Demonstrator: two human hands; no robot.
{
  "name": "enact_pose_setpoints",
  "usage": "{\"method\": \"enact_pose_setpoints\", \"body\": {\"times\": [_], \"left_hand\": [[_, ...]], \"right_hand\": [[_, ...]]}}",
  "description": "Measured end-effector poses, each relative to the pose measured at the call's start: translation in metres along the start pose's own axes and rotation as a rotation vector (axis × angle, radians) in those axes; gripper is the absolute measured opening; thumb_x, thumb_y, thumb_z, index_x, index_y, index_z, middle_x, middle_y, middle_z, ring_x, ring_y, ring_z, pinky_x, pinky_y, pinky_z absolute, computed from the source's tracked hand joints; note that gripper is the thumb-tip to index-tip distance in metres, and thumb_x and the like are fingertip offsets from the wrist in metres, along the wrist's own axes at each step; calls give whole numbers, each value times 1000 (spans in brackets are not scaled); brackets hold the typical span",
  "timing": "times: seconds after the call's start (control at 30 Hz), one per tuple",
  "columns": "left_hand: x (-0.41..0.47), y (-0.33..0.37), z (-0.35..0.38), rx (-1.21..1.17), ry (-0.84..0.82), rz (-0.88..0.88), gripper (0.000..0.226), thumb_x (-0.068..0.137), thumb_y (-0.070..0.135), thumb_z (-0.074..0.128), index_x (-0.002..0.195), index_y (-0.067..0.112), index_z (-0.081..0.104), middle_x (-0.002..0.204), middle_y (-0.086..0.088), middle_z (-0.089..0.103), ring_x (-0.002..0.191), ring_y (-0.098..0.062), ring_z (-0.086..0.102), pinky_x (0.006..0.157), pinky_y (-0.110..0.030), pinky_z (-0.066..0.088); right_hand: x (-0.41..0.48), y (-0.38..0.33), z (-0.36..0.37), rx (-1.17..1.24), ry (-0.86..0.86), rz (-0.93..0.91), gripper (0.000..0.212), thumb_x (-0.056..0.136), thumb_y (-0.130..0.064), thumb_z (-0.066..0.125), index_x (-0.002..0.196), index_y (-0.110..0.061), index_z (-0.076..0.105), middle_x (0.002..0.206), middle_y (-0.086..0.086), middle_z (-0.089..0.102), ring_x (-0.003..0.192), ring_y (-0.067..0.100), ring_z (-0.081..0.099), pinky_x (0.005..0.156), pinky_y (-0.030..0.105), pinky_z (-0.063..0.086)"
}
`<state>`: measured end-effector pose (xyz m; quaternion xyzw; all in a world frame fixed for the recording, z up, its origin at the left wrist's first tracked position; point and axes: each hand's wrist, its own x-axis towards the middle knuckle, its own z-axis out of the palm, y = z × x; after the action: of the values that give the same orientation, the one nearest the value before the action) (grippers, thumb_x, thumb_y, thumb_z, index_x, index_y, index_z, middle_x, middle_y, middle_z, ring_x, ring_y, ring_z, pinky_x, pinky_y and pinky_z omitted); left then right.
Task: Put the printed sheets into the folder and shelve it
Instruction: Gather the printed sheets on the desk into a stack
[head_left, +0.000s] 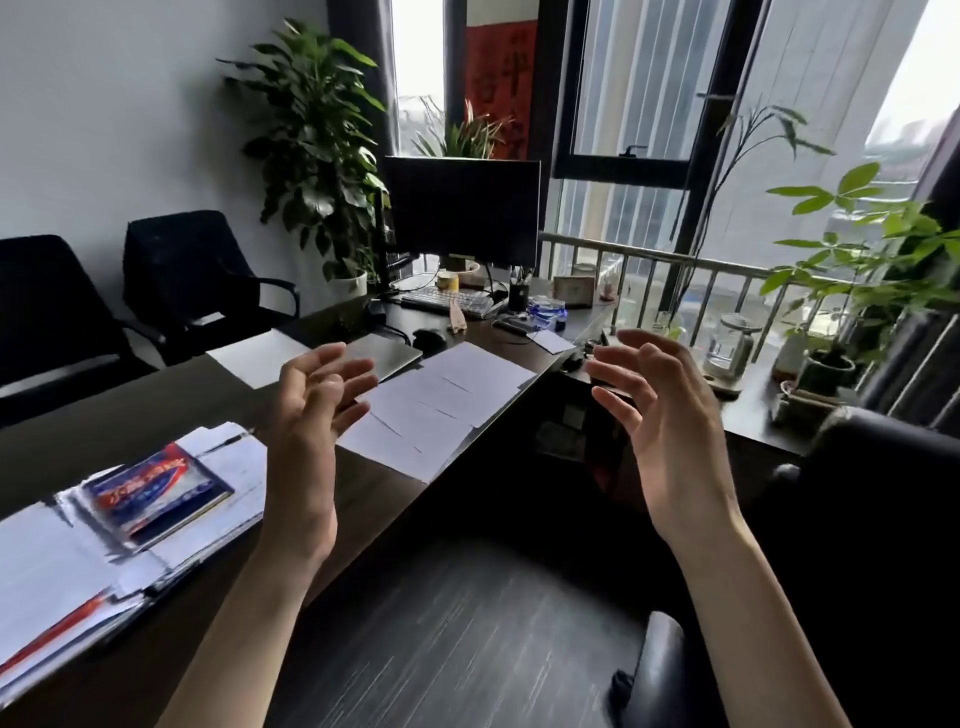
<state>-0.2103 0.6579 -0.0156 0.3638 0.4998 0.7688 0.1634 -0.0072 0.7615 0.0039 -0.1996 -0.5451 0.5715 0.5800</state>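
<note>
On the dark desk (156, 395), printed sheets (441, 405) lie beyond both hands' wide, empty grips.

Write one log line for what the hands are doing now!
left hand: open, empty | right hand: open, empty | printed sheets: overlapping on desk, untouched | stage: before pickup

Two black chairs (197, 270), one monitor (462, 210), one keyboard (447, 301), two raised hands (311, 410), one mouse (428, 339)
</note>
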Motion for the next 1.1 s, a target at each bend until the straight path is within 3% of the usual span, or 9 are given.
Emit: {"method": "enact_pose_setpoints", "body": {"times": [0.37, 0.6, 0.93, 1.1], "left_hand": [[209, -149, 73, 37, 119, -38, 27, 80, 27, 38, 100, 32, 56, 109, -3, 66, 104, -18, 63, 86, -32, 46], [304, -210, 101, 98, 224, -90, 23, 83, 27, 41, 99, 30, 57, 104, 0, 68, 99, -14, 65, 81, -26, 46], [394, -307, 118, 177, 656, -134, 24, 93, 14, 39, 101, 27, 58, 104, -2, 67, 97, -12, 67, 81, -26, 47], [417, -356, 121, 221, 883, -223, 24, 92, 15, 42, 101, 28, 59, 103, 1, 69, 95, -9, 67, 78, -23, 49]], "right_hand": [[266, 130, -19, 7, -54, 72, 18, 94, -18, 44, 98, -22, 61, 90, -5, 70, 93, 15, 65, 84, 32, 48], [396, 211, -14, 53, -126, 189, 20, 94, -18, 43, 94, -22, 62, 81, -8, 73, 87, 10, 68, 84, 30, 48], [563, 349, 17, 56, -459, 402, 16, 88, -22, 48, 93, -24, 63, 85, -8, 74, 88, 9, 68, 82, 27, 48], [624, 423, 21, -15, -527, 521, 18, 87, -22, 48, 89, -27, 65, 90, -2, 71, 94, 15, 66, 87, 32, 48]]}}
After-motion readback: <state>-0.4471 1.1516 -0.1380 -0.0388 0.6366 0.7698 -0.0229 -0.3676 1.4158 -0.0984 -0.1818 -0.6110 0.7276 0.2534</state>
